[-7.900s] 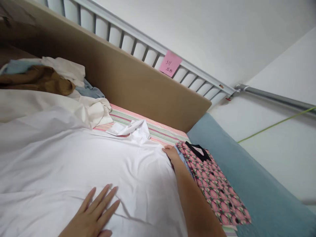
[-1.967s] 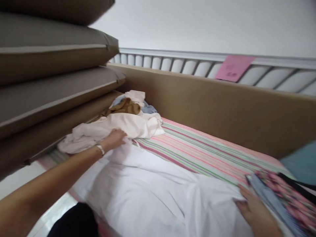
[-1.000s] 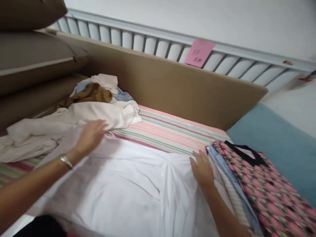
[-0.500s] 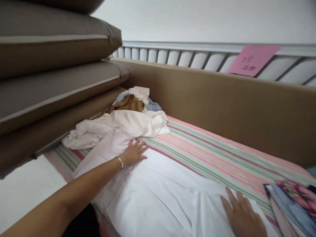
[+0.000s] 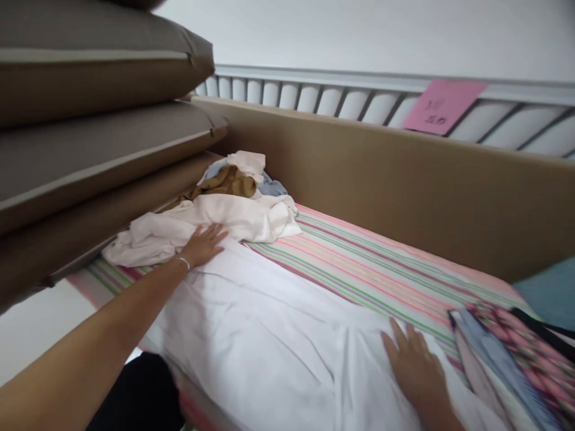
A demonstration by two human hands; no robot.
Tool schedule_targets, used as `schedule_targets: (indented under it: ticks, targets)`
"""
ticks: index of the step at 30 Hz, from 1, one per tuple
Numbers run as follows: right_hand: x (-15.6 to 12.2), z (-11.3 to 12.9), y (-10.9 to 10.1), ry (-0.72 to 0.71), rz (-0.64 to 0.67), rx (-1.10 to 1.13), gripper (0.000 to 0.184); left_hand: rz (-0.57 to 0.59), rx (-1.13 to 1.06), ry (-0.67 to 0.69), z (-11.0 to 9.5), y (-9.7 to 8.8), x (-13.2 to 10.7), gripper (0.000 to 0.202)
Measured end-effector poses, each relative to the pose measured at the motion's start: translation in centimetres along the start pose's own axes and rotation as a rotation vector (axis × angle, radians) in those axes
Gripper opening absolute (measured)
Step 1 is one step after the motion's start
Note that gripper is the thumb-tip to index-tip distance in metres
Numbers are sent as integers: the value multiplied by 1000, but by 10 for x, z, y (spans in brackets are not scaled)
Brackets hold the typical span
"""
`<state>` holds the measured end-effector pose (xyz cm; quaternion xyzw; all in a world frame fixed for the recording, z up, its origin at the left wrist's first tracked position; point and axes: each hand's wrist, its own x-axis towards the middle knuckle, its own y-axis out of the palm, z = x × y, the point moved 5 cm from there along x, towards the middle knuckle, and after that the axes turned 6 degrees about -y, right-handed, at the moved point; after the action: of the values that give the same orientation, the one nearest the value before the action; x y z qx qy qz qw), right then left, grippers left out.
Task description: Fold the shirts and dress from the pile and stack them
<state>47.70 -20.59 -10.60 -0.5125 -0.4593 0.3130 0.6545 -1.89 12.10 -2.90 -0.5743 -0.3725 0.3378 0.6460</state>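
A white garment [image 5: 269, 335] lies spread over the striped sheet [image 5: 368, 263], with a few creases across it. My left hand [image 5: 204, 244], wearing a bracelet, rests flat with fingers stretched out at the garment's far left end, close to a heap of crumpled clothes. Toward the lower right, my right hand [image 5: 415, 362] lies open on the same garment, its fingers spread. In the heap are a crumpled white cloth [image 5: 242, 215], a brown cloth [image 5: 229, 182] and some light blue fabric [image 5: 272, 187].
Thick brown-grey cushions [image 5: 112, 146] are stacked at the left. Behind the sheet runs a brown board [image 5: 359, 170], with a white slatted rail and a pink paper note [image 5: 444, 106] above. Folded clothes [image 5: 516, 359] lie at the lower right, near a teal item [image 5: 550, 293].
My left hand has slid farther along the garment toward the heap, flattening its left end. My right hand stays open on the cloth. The view has shifted slightly to the right.
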Motion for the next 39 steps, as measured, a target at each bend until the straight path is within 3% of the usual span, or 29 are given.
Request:
schedule_targets:
  ticks: [2, 4, 6, 8, 10, 12, 14, 16, 20, 24, 27, 31, 36, 39]
  targets:
    - [0, 10, -8, 33, 69, -11, 63, 49, -3, -42, -8, -5, 4, 54]
    - [2, 14, -15, 107, 125, 33, 62, 15, -22, -57, -29, -21, -2, 55]
    - [6, 16, -23, 173, 160, 131, 60, -123, -106, -40, -64, -43, -29, 53]
    - [9, 16, -34, 206, 176, 220, 57, -220, -284, 37, -111, -61, -80, 48]
    - [7, 16, -50, 203, 168, 270, 55, -72, -536, 237, -167, -62, -148, 43]
    - [-5, 19, -70, 164, 131, 303, 51, 249, -733, 432, -222, -50, -222, 40]
    - [-27, 24, -91, 104, 83, 336, 44, 473, -878, 400, -256, -32, -279, 38]
    - [-58, 28, -110, 60, 29, 406, 39, 598, -993, 238, -274, -11, -311, 41]
    - [-127, 27, -127, 135, -107, 611, 40, 631, -1053, 9, -293, 18, -326, 52]
    - [-188, 27, -125, 261, -215, 730, 43, 576, -877, -12, -311, 26, -327, 57]
    - [-221, 35, -123, 262, -247, 731, 41, 516, -682, -52, -315, 28, -330, 55]
    - [-242, 43, -127, 193, -319, 653, 38, 489, -560, -150, -313, 40, -331, 51]
    - [-243, 46, -128, 150, -394, 571, 38, 511, -833, -48, -326, 50, -325, 18]
    - [-241, 47, -127, 123, -385, 542, 41, 494, -955, -17, -329, 42, -323, 15]
